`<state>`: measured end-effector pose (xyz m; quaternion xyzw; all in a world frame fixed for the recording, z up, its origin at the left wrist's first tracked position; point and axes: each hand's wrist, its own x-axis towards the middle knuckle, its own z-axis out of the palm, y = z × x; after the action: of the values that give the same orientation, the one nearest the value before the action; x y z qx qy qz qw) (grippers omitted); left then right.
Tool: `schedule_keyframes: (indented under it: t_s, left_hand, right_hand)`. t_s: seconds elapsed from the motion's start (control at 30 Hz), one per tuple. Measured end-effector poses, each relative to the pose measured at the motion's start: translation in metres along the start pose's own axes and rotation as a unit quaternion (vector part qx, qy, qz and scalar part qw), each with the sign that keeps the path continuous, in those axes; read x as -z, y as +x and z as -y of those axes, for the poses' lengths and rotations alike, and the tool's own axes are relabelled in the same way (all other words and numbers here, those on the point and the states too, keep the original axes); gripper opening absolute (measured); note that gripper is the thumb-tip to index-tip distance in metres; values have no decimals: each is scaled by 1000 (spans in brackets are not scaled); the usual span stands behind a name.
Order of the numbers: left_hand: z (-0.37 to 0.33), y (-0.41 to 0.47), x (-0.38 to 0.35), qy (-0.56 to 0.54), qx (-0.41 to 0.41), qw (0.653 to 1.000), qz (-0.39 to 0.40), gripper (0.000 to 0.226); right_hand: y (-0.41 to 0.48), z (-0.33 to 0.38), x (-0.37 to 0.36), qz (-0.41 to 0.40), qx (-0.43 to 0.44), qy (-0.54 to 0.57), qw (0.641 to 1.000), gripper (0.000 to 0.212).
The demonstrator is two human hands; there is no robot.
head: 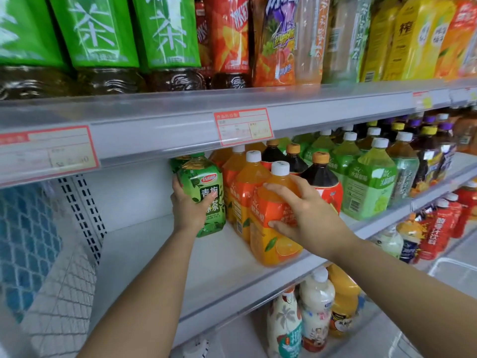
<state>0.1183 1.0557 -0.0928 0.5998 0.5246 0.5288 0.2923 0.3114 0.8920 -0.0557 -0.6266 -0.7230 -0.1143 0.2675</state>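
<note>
At left grip (189,206): fingers curled round green tea bottle (206,182), thumb across label front, bottle upright. Base on shelf (154,254) or just above it, cannot tell which. Just right of that grip, orange juice row (241,192), close against green tea bottle.

At right grip (307,215): fingers wrapped over shoulder of front orange juice bottle (273,244), thumb pressed low on label. Bottle standing upright at shelf front edge. Behind right grip, dark tea bottles (321,177) with orange caps. Above both grips, price tag (244,126) on rail.

Step in hand, as judged: tidying stock, 2 bottles held at once, green one being placed at left end of row, front orange one being steadied.

Next move calls for sliding green tea bottle snug against orange juice row, label forward, no tipping of neighbours, then releasing both grips.
</note>
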Motion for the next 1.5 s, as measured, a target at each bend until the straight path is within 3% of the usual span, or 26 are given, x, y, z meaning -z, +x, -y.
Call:
schedule_keyframes:
  t_s: [0.1, 0.17, 0.3, 0.4, 0.5, 0.63, 0.73, 0.87, 1.03, 1.17, 1.37, 1.5]
  left_hand:
    - [-10, -4, 0, 44, 60, 997, -6, 96]
    - [-18, -21, 0, 56, 52, 996, -38, 89]
    - [-40, -95, -6, -34, -128, 986, -105, 49]
    - [-60, -160, -20, -83, -264, 961, -24, 21]
    - [-69, -204, -51, -101, -316, 937, 109, 14]
    - [-67, -245, -117, -61, -273, 915, 291, 16]
    - [-61, -271, -162, -31, -244, 884, 399, 18]
    - [-55, -290, -190, 15, -246, 863, 441, 26]
    - [-49, -302, -197, 65, -278, 860, 423, 24]
    - [-48, -305, -196, 78, -276, 854, 435, 25]
    - [-56, -305, -190, 93, -252, 840, 471, 29]
    - [-69, -297, -177, 3, -162, 834, 527, 62]
  right_hand:
    - [-1, 0, 0, 10, -1, -4, 1000, 70]
    - [-1, 0, 1, 20, -4, -11, 1000, 71]
    - [-7, -9, 6, 21, 9, 46, 999, 67]
    - [-34, -29, 19, -41, 19, 98, 994, 51]
    - [-79, -63, 43, -42, -10, 88, 995, 34]
    - [-155, -124, 71, 43, -135, 41, 989, 16]
    - [-210, -165, 83, 124, -259, 1, 958, 16]
    - [-247, -193, 86, 202, -354, -21, 913, 33]
    - [-253, -187, 67, 266, -344, 28, 900, 49]
    - [-260, -185, 53, 199, -344, 4, 918, 39]
    - [-248, -171, 65, 168, -374, 61, 910, 22]
    - [-210, -145, 112, 69, -308, 48, 948, 14]
